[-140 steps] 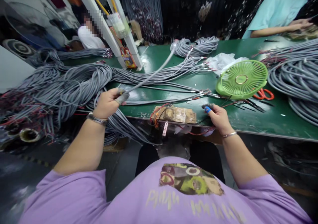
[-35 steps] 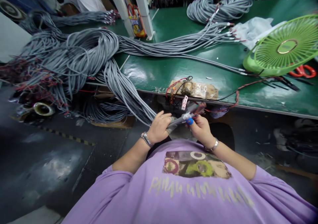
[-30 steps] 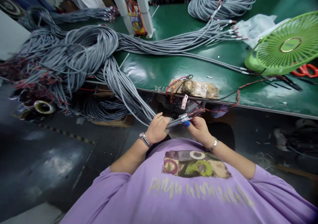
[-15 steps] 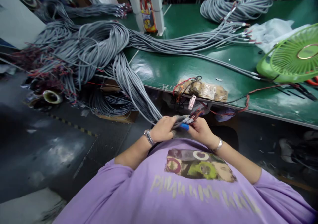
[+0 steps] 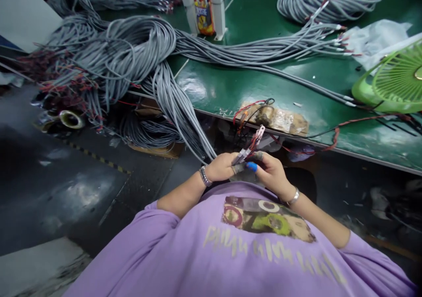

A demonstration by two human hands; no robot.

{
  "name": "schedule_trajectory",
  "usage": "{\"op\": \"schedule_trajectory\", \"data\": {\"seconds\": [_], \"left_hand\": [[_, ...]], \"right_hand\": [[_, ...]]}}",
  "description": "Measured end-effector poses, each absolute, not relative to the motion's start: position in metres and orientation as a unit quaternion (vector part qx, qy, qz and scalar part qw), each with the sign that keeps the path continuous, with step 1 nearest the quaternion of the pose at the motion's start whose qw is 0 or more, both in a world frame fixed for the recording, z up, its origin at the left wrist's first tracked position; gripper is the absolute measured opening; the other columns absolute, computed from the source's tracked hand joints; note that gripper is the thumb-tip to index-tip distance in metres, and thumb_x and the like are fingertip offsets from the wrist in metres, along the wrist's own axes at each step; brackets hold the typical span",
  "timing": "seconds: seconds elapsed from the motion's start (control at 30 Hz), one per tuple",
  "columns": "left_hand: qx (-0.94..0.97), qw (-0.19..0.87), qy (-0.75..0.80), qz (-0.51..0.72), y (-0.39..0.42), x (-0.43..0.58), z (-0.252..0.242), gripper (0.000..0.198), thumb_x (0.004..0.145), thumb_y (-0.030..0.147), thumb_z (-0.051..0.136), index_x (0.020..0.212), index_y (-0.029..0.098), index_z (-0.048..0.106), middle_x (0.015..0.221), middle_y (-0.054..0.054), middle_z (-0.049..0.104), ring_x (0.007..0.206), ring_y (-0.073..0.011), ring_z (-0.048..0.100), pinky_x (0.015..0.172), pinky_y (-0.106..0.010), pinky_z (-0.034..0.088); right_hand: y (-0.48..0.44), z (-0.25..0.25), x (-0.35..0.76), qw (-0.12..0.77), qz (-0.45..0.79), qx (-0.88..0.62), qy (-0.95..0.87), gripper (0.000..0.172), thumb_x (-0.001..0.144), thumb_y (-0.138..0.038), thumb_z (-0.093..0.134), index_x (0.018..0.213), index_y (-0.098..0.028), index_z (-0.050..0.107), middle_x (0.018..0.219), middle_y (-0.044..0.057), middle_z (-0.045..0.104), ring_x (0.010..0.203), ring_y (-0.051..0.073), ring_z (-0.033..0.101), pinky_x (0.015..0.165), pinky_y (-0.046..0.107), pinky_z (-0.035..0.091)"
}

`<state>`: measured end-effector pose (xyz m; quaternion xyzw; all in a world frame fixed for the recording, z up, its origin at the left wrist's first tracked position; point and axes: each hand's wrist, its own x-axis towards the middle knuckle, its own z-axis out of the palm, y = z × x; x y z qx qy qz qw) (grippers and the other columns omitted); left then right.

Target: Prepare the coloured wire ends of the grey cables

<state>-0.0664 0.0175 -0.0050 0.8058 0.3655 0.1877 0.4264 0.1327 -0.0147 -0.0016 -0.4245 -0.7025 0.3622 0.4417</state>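
Note:
My left hand [image 5: 222, 167] is closed around the grey cables [image 5: 196, 134] near their stripped ends, in front of my body. White sleeve pieces and thin red and dark wires [image 5: 252, 144] stick up past its fingers, slanting to the upper right. Close beside them is my right hand [image 5: 275, 176], its fingers curled and a blue cover [image 5: 252, 166] on the thumb. A greyish wrap covers a finger on each hand. Whatever lies between the right thumb and finger is too small to make out. From my left hand the cables run up to a large coiled heap [image 5: 141, 46] on the bench.
The green bench [image 5: 204, 86] carries another cable coil [image 5: 329, 2], a green fan [image 5: 395, 79], a plastic bag [image 5: 379, 42] and a taped cardboard piece [image 5: 283, 120] at the front edge. A white post [image 5: 217, 7] stands at the back. More dark cables [image 5: 148, 132] lie under the bench.
The wire ends have turned from pointing right to pointing up and right. My right hand has shifted slightly right, off the wire tips. The view has moved a little.

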Motion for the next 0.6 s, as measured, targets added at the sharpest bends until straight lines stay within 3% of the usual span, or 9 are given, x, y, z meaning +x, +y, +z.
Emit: {"op": "schedule_trajectory", "data": {"seconds": [0.2, 0.4, 0.6], "left_hand": [[0.784, 0.469, 0.359, 0.190, 0.018, -0.062, -0.004, 0.042, 0.084, 0.057, 0.057, 0.097, 0.018, 0.067, 0.085, -0.005, 0.071, 0.077, -0.0199, 0.065, 0.071, -0.027, 0.046], [0.667, 0.570, 0.395, 0.274, 0.013, -0.058, -0.002, 0.049, 0.087, 0.060, 0.053, 0.071, 0.014, 0.063, 0.070, -0.006, 0.067, 0.065, -0.0137, 0.059, 0.067, -0.026, 0.046], [0.645, 0.573, 0.425, 0.273, 0.013, -0.053, -0.005, 0.041, 0.075, 0.055, 0.071, 0.075, 0.015, 0.062, 0.055, 0.001, 0.060, 0.049, -0.0099, 0.053, 0.055, -0.023, 0.044]], "right_hand": [[-0.010, -0.002, 0.126, 0.463, 0.490, -0.437, -0.595, 0.016, 0.078, -0.033, 0.070, 0.087, -0.019, 0.067, 0.080, 0.003, 0.068, 0.072, 0.017, 0.061, 0.071, 0.031, 0.053], [0.001, -0.004, 0.124, 0.459, 0.608, -0.467, -0.449, 0.020, 0.070, -0.033, 0.074, 0.079, -0.018, 0.066, 0.067, -0.001, 0.060, 0.053, 0.009, 0.048, 0.050, 0.023, 0.042], [0.002, -0.013, 0.120, 0.488, 0.653, -0.460, -0.352, 0.027, 0.064, -0.035, 0.080, 0.076, -0.018, 0.063, 0.060, -0.005, 0.055, 0.048, 0.007, 0.041, 0.045, 0.022, 0.035]]}}
